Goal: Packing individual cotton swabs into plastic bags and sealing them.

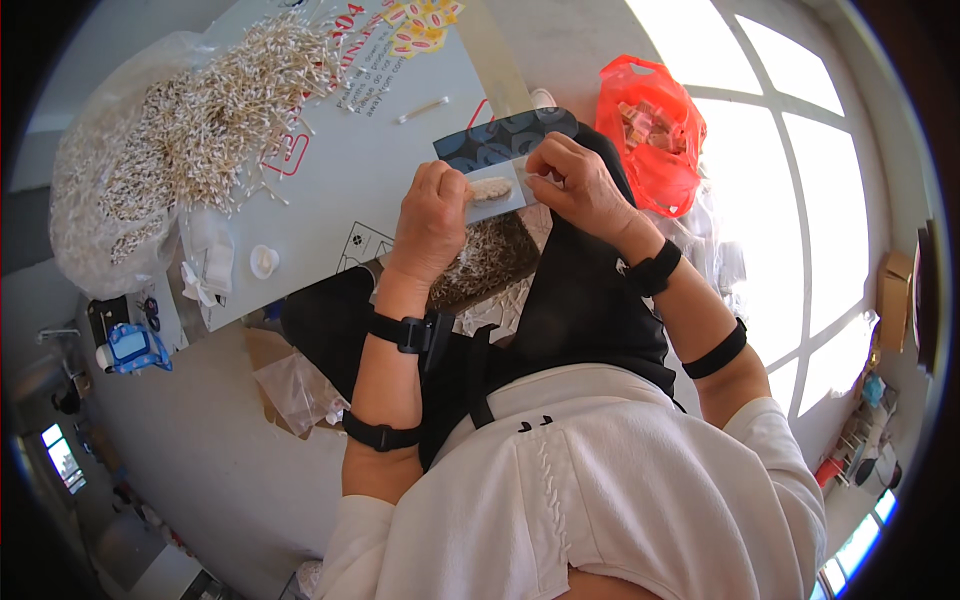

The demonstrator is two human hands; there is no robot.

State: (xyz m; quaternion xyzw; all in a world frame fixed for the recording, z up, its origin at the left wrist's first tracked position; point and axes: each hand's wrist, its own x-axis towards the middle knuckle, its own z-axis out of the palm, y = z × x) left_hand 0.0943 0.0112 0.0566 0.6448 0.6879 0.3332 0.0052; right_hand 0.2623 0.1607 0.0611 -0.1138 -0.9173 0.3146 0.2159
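White shirt (650, 480) nearest; left hand (432, 215) and right hand (583, 188) pinch swab packet (492, 189) between them.

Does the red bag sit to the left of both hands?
No, the red bag sits to the right of the right hand.

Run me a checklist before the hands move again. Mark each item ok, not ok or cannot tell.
1. Left hand on the packet: ok, gripping its left side.
2. Right hand on the packet: ok, pinching its right side.
3. Packet sealed: cannot tell.
4. Box below the packet holding swabs: ok.
5. All table swabs in the pile: not ok, one swab lies apart.
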